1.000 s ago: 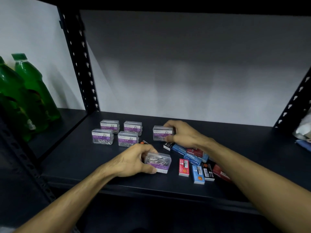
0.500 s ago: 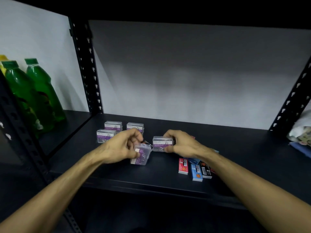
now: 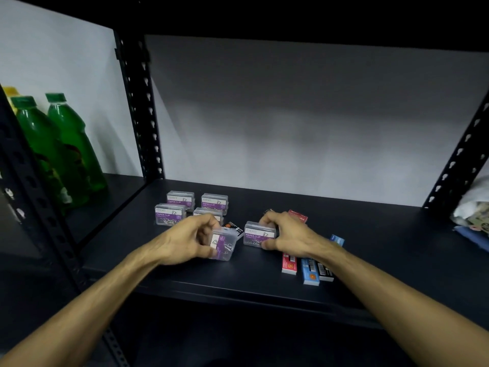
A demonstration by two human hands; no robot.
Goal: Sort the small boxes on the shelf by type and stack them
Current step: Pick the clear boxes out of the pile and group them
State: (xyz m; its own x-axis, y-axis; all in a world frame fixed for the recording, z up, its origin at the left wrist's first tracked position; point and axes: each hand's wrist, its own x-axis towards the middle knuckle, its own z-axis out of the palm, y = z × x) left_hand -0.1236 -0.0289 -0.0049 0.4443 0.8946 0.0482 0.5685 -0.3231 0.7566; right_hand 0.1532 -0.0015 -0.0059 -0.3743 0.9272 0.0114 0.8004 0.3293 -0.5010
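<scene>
Right now, both hands busy on dark shelf [image 3: 370, 234], each gripping a clear paper clip box. Left hand [image 3: 189, 238] clenched round tilted clip box [image 3: 223, 243], box turned up on end, purple label facing right, metal clips visible inside; can't tell if lower edge touches shelf or sits just above. Right hand [image 3: 287, 234] grasping second clip box [image 3: 260, 235] lying flat on shelf, thumb at front edge, fingers over back edge, purple "PAPER CLIP" label facing camera. Two held boxes near each other, not touching.

Behind left hand, four more clip boxes in a 2x2 group [image 3: 181, 198], [image 3: 214, 202], [image 3: 166, 213], [image 3: 207, 213]; front right one partly hidden by left-hand knuckles. Small black staple box [image 3: 234, 227] peeking out between the two hands.

Near right wrist, mixed staple boxes unsorted: red one [image 3: 289, 263], blue one [image 3: 309, 274], black one [image 3: 325, 271] side by side at front; another red [image 3: 299, 215] behind the hand, another blue [image 3: 337, 239] past the wrist.

Green bottles [image 3: 68, 147] in next bay, left. White bundle [image 3: 473, 205] at far right edge, contents unclear.
</scene>
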